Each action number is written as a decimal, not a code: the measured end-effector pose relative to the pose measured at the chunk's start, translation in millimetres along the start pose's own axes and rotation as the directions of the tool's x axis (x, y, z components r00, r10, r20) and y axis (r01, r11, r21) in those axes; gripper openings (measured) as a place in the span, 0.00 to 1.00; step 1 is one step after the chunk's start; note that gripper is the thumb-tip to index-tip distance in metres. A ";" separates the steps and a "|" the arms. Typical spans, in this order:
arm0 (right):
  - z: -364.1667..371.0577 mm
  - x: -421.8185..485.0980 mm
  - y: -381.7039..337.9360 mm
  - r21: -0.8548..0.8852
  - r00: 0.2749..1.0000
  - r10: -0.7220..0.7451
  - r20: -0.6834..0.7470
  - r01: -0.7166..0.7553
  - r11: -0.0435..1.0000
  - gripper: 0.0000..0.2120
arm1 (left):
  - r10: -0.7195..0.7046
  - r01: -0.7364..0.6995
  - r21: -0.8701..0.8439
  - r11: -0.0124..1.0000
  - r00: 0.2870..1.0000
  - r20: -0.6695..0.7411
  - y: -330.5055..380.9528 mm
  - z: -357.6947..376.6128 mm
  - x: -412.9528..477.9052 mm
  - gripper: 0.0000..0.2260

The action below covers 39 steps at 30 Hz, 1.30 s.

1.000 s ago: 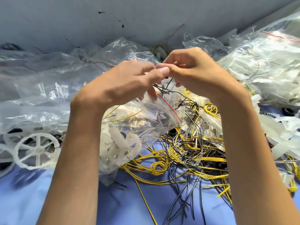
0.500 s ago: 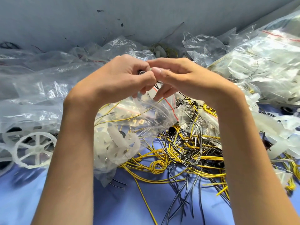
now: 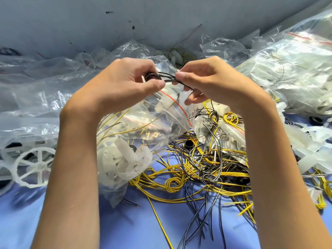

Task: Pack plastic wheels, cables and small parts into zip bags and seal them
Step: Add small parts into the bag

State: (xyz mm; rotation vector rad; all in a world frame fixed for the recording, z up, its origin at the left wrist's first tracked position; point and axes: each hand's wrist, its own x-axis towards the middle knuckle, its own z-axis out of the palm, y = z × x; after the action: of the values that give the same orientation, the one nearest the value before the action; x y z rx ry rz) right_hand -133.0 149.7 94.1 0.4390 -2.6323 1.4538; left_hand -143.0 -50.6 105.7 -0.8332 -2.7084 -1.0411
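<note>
Two bare forearms enter from the near edge over a blue surface [image 3: 125,221]. Between them lies a loose tangle of yellow and black wires [image 3: 197,173], some wound into small coils and others trailing toward the near edge. A short black ring [image 3: 188,144] sits among the wires at the far side of the tangle. At the left, a white spoked wheel [image 3: 34,168] lies flat, partly under clear plastic. A clear zip bag [image 3: 143,126] slumps between the forearms with white wheels [image 3: 129,160] bunched at its lower end and thin yellow wires inside. Its mouth, marked by a red line, rises to just beneath the hands; whether any finger holds the bag cannot be told. Above it, the left grip [image 3: 122,83] is curled round a small dark round part [image 3: 151,77], with the thumb below it and the fingers above. Thin black leads [image 3: 170,79] run from that part across the short gap to the right grip [image 3: 215,81], which pinches them between thumb and forefinger while its other fingers hang loosely curled below. The held part and leads are raised clear of the surface, over the bag's mouth. Beyond the hands, crumpled clear bags [image 3: 36,83] spread to the left. A heap of filled bags [image 3: 287,69] rises at the right, one bearing a red zip line. A grey wall [image 3: 125,18] closes the far side.
</note>
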 end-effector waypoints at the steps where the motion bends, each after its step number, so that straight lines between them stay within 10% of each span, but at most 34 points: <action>1: -0.1 0.8 -0.1 -0.007 1.000 -0.022 -0.022 0.022 1.000 0.09 | 0.001 -0.001 -0.009 1.000 1.000 -0.002 0.1 0.2 0.0 0.09; 9: -3.2 3.8 3.0 -0.166 0.951 -0.098 -0.293 0.050 0.985 0.03 | 0.027 -0.024 -0.091 0.996 0.999 0.034 1.9 -1.2 -1.6 0.20; 18: 18.7 -1.1 -14.0 -0.324 0.979 -0.142 0.146 0.183 0.928 0.15 | 0.094 -0.089 -0.065 0.994 0.992 0.089 19.5 -2.1 -6.0 0.10; 24: 19.4 -2.6 -11.9 -0.106 0.959 -0.159 0.236 0.188 0.976 0.08 | 0.121 -0.118 -0.058 0.991 0.992 0.047 25.5 -0.2 -6.0 0.12; 30: 22.8 -9.1 -10.9 -0.133 0.808 -0.033 0.588 0.137 0.982 0.15 | 0.099 -0.100 0.014 0.995 0.994 0.046 20.8 7.2 -0.2 0.09; 39: 37.7 -0.4 -17.4 -0.196 0.897 -0.116 0.426 0.217 0.956 0.11 | 0.104 -0.105 -0.015 0.994 0.993 -0.060 21.9 5.9 -1.7 0.10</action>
State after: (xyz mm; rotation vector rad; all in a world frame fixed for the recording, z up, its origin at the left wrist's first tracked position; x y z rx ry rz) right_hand -125.6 109.3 87.8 1.0157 -2.9403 1.0648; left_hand -129.4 -34.1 113.5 -0.9208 -2.5806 -1.0518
